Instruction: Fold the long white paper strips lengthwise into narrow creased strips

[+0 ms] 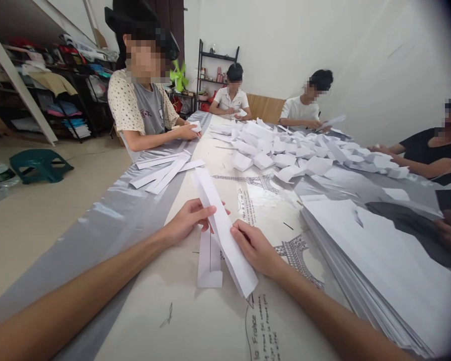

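Note:
A long white paper strip (225, 233), creased along its length, is held slantwise above the table. My left hand (191, 218) pinches its left edge, thumb on top and fingers underneath. My right hand (255, 245) grips the right edge lower down, its fingertips partly hidden by the paper. Beneath it lies a second folded paper piece (209, 278), partly covered by the strip. Several loose paper strips (165, 173) lie beyond my left hand. To the right of my right forearm is a thick stack of white sheets (376, 255).
A large heap of folded white papers (285, 150) covers the far part of the table. The printed tablecloth (154, 306) shows Eiffel Tower drawings. Several people sit around the table, handling paper. A green stool (41, 164) stands on the floor at left, near cluttered shelves (60, 85).

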{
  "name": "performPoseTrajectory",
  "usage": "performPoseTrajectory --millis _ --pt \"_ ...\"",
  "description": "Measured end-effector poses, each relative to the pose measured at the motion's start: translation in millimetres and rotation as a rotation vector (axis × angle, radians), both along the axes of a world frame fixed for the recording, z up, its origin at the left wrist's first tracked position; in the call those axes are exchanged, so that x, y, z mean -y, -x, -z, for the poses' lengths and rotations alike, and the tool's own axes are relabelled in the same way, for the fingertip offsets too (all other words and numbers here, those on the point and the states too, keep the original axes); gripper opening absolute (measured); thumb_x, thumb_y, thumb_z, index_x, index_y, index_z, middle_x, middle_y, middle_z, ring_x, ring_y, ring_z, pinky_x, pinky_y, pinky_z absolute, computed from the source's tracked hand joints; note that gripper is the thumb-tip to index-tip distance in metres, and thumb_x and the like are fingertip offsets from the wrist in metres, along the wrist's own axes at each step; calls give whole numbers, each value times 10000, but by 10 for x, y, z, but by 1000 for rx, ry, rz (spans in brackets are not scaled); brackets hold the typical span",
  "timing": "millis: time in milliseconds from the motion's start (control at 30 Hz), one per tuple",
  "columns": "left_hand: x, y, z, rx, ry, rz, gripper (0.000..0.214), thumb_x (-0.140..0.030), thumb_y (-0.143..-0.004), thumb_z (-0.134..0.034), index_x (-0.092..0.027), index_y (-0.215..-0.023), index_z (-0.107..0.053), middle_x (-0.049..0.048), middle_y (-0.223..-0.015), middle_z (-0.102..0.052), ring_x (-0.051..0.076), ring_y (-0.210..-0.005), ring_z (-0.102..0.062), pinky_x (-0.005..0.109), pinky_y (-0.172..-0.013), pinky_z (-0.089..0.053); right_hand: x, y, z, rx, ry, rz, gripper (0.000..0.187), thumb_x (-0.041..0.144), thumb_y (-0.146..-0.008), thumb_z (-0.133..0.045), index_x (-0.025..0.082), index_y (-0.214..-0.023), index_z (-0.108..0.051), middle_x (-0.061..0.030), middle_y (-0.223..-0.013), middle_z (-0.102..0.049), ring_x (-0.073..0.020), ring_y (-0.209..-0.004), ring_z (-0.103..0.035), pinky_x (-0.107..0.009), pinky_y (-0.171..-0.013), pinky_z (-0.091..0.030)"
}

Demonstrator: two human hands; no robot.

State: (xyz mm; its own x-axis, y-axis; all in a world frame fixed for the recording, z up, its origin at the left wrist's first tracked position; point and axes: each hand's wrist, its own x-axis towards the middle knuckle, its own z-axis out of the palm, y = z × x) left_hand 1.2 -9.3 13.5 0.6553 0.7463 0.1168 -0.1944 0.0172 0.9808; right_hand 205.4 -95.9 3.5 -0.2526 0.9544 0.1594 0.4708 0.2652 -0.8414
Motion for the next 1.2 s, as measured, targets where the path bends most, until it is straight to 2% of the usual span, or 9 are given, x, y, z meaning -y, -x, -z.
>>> performPoseTrajectory --millis 267,700,867,1033,1200 --pt "-12 15 50 2 -9 3 421 -463 -880 -665 -133 -1142 -656 167 -1137 -703 105 -589 -530 244 -492 -314 11 14 30 58 -18 -6 317 362 -1033 -369 224 -749 -351 46 -670 -393 -133 -602 -369 -267 -562 -300" --pt "-2 10 20 -22 -4 -42 392 -449 -844 -706 -136 -1080 -689 130 -1055 -719 100 -602 -467 240 -502 -280 25 25 25 103 -56 3 286 342 -1024 -393 219 -766 -384 43 -682 -432 -128 -608 -393 -264 -571 -309" --pt "-7 10 22 3 -11 -41 375 -435 -841 -714 -136 -1065 -698 129 -1055 -723 75 -553 -392 245 -496 -252 29 31 18 95 -46 1 290 340 -1023 -393 217 -761 -389 42 -678 -426 -128 -606 -383 -266 -569 -307" --pt "12 8 -6 21 15 -44 382 -425 -838 -721 -128 -1078 -702 146 -1075 -719 71 -540 -363 251 -497 -240 31 32 5 25 -38 -12 284 349 -1023 -409 214 -773 -411 46 -664 -398 -121 -586 -351 -266 -547 -287" --pt "36 -4 -46 92 112 -127 471 -392 -835 -735 -182 -1243 -626 128 -1073 -724 54 -504 -348 243 -494 -270 27 -5 -11 -160 69 -93 251 397 -1005 -478 210 -837 -477 49 -675 -404 -105 -552 -353 -252 -494 -265"
